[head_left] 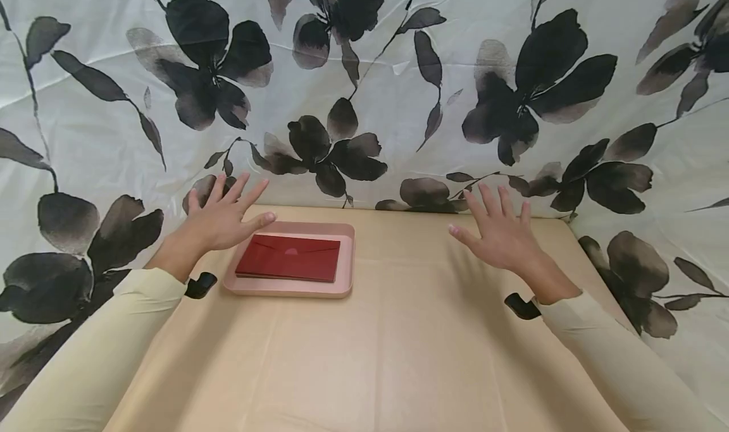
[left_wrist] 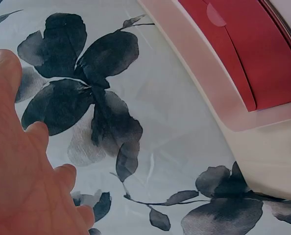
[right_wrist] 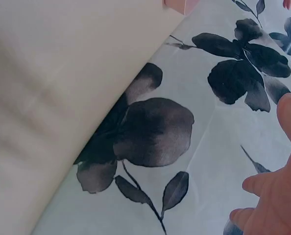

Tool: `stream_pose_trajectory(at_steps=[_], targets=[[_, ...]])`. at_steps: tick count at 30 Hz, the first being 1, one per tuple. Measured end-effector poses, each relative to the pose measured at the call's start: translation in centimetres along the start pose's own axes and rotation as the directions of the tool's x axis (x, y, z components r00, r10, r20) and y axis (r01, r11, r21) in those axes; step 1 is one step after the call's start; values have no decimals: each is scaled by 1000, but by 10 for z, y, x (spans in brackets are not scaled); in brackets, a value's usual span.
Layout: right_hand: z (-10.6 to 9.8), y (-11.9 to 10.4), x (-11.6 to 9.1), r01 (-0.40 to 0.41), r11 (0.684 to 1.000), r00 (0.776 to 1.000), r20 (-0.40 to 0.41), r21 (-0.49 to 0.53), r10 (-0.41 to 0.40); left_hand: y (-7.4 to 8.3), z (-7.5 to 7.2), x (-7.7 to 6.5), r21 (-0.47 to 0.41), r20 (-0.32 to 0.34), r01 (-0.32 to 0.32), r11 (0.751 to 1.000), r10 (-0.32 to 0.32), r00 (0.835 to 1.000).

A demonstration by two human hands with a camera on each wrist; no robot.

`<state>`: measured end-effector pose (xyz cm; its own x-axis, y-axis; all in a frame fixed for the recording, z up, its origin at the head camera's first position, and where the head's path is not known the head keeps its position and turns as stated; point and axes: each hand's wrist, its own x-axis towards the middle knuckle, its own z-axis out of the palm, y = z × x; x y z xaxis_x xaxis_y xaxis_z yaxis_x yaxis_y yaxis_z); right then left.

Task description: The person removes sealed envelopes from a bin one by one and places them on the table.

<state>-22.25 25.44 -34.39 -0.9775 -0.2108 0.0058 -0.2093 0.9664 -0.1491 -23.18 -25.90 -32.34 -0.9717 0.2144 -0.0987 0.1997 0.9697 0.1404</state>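
Observation:
A red envelope (head_left: 287, 258) with a flap and a small round seal lies in a shallow pink tray (head_left: 346, 255). Dark edges under it in the left wrist view suggest a small stack. My left hand (head_left: 219, 220), fingers spread and straight, is raised by the tray's far left corner, its thumb overlapping the rim in the head view. Over to the right, my right hand (head_left: 504, 236) is held up with fingers spread, well apart from the tray. Neither hand holds anything. The left wrist view catches the left hand (left_wrist: 23, 147) beside the envelope (left_wrist: 263, 54).
The tray stands on a light wooden-coloured table (head_left: 398, 331), toward its far left. Behind and at both sides hangs a white cloth (head_left: 416, 103) printed with dark flowers, meeting the table's far edge. Each wrist wears a dark band (head_left: 202, 285).

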Motion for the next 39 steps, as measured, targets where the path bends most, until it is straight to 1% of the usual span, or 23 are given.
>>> stream_pose_trajectory(at_steps=[4,9,15,19,24,31,37,39], targets=[[3,-1,0,18,1000,1000,5,6,-18,4,-1,-2,8,2,8,1000,-8,1000],[7,-4,2,43,999,999,17,15,-43,4,0,-6,23,9,24,999,-24,1000],[14,-17,-2,33,999,999,14,21,-33,-8,1,-2,41,-1,-4,999,4,1000],[17,-26,-4,27,999,1000,2,20,-27,-12,2,-1,56,-4,-27,998,27,1000],[21,-41,-8,20,999,1000,8,25,-20,-18,5,-2,55,7,-49,997,49,999],[24,-50,-4,28,999,1000,4,28,-28,-17,8,-3,41,-7,-63,997,63,998],[30,-55,0,47,999,999,0,22,-47,-14,15,-1,49,16,-82,995,81,997],[32,-57,1,48,999,999,3,21,-48,-13,17,0,58,13,-88,994,88,996]])
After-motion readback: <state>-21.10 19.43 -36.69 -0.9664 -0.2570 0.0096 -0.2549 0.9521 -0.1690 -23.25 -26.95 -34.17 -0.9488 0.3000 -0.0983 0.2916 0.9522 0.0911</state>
